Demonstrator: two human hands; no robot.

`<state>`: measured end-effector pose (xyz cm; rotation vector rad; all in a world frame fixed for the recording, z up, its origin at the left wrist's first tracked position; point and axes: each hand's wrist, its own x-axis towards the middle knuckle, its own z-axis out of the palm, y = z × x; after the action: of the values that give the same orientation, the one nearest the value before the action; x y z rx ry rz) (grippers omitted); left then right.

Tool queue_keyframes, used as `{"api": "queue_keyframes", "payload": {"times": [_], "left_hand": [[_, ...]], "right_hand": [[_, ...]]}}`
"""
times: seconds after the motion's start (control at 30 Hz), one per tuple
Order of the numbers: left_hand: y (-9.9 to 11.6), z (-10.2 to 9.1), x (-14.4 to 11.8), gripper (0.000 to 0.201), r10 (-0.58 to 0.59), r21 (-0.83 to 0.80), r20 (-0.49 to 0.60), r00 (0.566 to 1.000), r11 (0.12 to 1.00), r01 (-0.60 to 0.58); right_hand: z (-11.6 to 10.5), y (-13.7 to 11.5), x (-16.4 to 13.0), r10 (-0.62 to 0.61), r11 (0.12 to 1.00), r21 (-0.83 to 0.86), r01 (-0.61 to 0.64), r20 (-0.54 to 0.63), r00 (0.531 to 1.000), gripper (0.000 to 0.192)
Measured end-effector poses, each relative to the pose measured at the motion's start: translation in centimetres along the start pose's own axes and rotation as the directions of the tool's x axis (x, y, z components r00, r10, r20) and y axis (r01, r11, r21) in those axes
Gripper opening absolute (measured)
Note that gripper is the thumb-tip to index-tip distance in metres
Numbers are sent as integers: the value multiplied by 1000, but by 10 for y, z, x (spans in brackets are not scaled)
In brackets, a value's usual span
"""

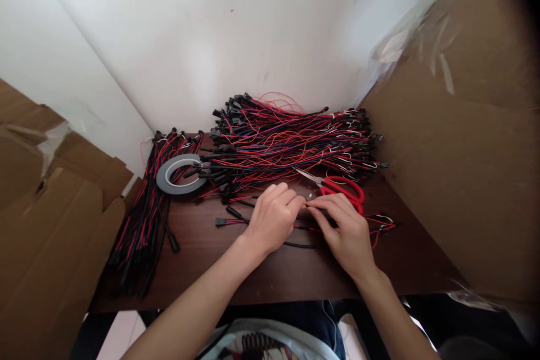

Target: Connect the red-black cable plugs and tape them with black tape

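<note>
My left hand [275,215] is closed above the table, its thumb and fingertips pinched together. Facing it, my right hand [346,229] pinches the same spot with thumb and forefinger. A short dark bit of wire [307,206] shows between the fingertips; the rest of it is hidden by my hands. Beneath them lies a red and black cable with a black plug [220,222], and a black cable [301,245] curves below. Red-handled scissors [343,188] lie just beyond my right hand, blades pointing up and left.
A large heap of red and black wires with connectors [287,138] lies against the white wall [219,28]. At left is a bundle of cables [143,219] beside a grey tape roll [164,177]. Cardboard [459,140] [54,236] stands on both sides of the brown table [270,281].
</note>
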<state>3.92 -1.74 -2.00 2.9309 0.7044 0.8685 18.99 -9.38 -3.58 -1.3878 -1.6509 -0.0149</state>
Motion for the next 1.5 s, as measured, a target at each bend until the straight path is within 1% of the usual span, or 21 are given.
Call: {"api": "queue_keyframes", "payload": {"times": [0.1,0.2,0.3,0.4,0.5,0.6,0.7,0.8,0.87,0.93,0.97,1.03,1.07,1.13,1.17,1.27,1.33,1.43,1.5], "left_hand": [[-1,0,0,23,-2,5,-12,1000,1000,3],[-1,1,0,24,25,32,-24,999,999,-24],[0,2,1,24,44,48,-17,999,998,-43],[0,0,1,24,20,43,-8,1000,999,-19],[-3,-3,1,24,-6,25,-10,1000,1000,6],[-8,-8,0,21,-4,-27,8,1000,1000,4],[-12,-15,-1,28,-4,-134,60,998,991,12],[-15,-28,-9,25,-35,-279,91,995,959,59],[-18,-41,-19,21,-66,-340,68,996,937,85],[-25,-54,-33,22,-112,-354,38,993,928,119],[-29,-60,-40,22,-134,-352,25,991,926,134],[-38,-70,-55,22,-188,-320,6,982,930,180],[-43,-72,-61,22,-217,-304,6,976,929,209],[-51,-73,-71,22,-274,-242,10,962,933,268],[-53,-71,-74,23,-306,-194,8,952,934,301],[-58,-63,-79,25,-359,-84,19,933,929,359],[-58,-59,-80,25,-369,-46,36,929,928,371],[-56,-57,-81,23,-379,-31,36,925,924,380],[-55,-57,-82,21,-389,-35,20,921,920,389]], "right_hand": [[0,0,0,-13,1000,4,13,7,1000,11],[0,-1,0,-19,1000,6,19,20,1000,11],[-1,-1,-1,-13,1000,11,13,4,1000,11],[-1,0,-2,15,1000,24,-15,-21,1000,11],[-2,1,-2,70,998,9,-70,-43,997,22],[-2,3,-3,63,997,-31,-64,-33,997,19],[-1,3,-4,48,997,-62,-50,-29,998,16],[-5,0,-3,57,997,-52,-64,-116,992,19],[-14,-2,-2,62,997,-37,-70,-185,981,20],[-29,-3,-2,88,994,-40,-98,-203,975,19],[-40,-1,-3,110,991,-53,-122,-188,976,18],[-62,6,-7,136,984,-103,-145,-86,987,18],[-73,12,-10,134,981,-136,-137,-33,990,18],[-90,26,-18,119,973,-206,-101,79,990,20],[-96,34,-23,115,966,-244,-87,104,988,22],[-104,55,-38,107,953,-300,-47,184,977,32],[-104,66,-46,88,955,-297,-19,222,971,34],[-105,77,-52,63,961,-277,5,236,970,30],[-108,84,-54,32,959,-282,37,236,971,31]]}}
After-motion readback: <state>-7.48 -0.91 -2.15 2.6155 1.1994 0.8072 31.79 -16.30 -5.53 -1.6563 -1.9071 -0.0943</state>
